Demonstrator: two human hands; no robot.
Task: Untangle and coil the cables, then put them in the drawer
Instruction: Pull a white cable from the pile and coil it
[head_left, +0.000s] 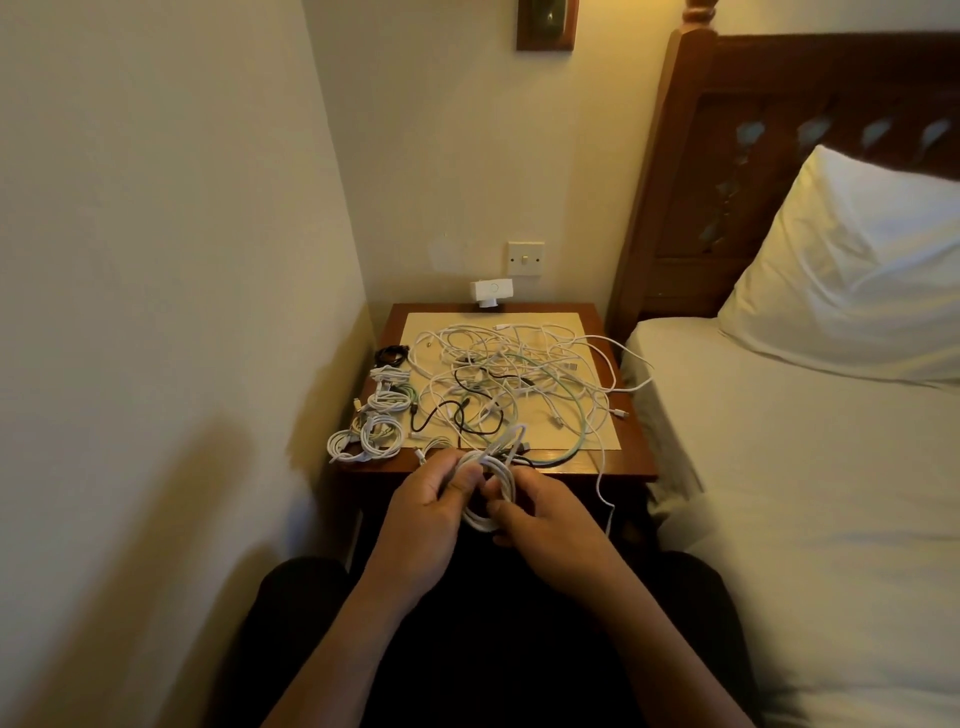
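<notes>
Both hands busy: my left hand (431, 499) pinches the thin white cable coil (485, 517) w/ thumb & fingers, my right hand (545, 519) curls round its other side, just off the front edge of the small brown wooden bedside table (628, 462). Several finished white coiled bundles (374, 434) sit along the left edge. The big tangle of white, black & green cables (519, 374) covers the cream mat (561, 319), so most work's left, imo. Drawer not in view. White-sheeted bed (779, 493) at right, cream walls.

Wooden surface (636, 457) at centre, cream mat (441, 318) on top. White adapter (491, 294) at its 12 o'clock edge, wall switch (525, 258) just above. Bed (779, 467) at 3 o'clock. Pillow (841, 260) and dark headboard (779, 104) at 2.
</notes>
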